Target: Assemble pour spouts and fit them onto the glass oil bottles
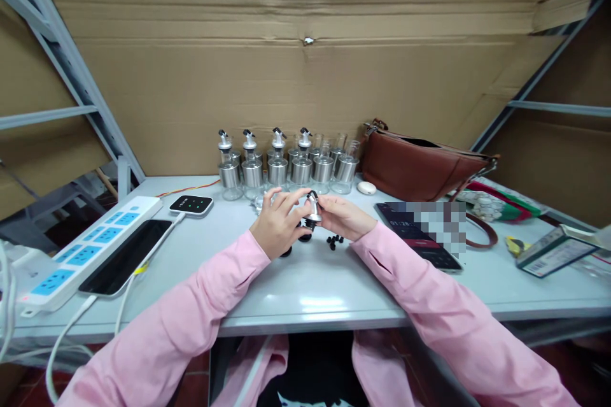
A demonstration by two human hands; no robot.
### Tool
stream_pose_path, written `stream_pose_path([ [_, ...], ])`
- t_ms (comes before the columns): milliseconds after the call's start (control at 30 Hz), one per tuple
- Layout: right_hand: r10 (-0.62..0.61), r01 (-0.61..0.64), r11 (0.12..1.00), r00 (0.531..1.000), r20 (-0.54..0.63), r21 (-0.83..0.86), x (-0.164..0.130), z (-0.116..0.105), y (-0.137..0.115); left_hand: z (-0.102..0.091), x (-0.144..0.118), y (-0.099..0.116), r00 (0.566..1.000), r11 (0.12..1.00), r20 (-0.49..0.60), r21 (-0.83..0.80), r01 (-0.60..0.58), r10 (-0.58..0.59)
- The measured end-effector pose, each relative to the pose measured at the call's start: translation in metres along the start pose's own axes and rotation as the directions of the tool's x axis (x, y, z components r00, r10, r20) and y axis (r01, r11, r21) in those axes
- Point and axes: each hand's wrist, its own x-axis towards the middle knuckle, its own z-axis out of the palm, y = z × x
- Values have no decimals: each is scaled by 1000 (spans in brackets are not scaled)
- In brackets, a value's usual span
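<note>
My left hand and my right hand meet at the middle of the grey table, both gripping a small metal pourer spout with a black base. Several tiny black parts lie on the table just below my right hand. Behind my hands stands a row of glass bottles with steel collars; some on the left wear pourer spouts, while those on the right are open-topped. A small clear glass piece sits beside my left hand.
A brown leather bag lies at the back right, a small white oval object beside it. Left: a white power strip, a black phone, a charger puck. Right: another phone, a boxed item. Cardboard lines the back.
</note>
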Motion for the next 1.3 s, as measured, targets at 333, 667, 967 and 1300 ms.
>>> stream_pose_path([
  [333, -110, 82, 845, 994, -21, -529, -1, 22, -47, 3, 1, -2, 995, 998, -84, -23, 57, -59],
  [667, -486, -176, -241, 873, -39, -954, 66, -46, -101, 5, -5, -1, 993, 993, -67, -78, 87, -92],
  [967, -412, -187, -390, 911, -10, -902, 76, -59, -89, 15, -13, 1, 991, 991, -106, -119, 69, -82],
  [1300, -698, 102, -271, 664, 269, -957, 17, -1, -109, 22, -9, 7, 899, 854, -237, -469, 226, -368],
])
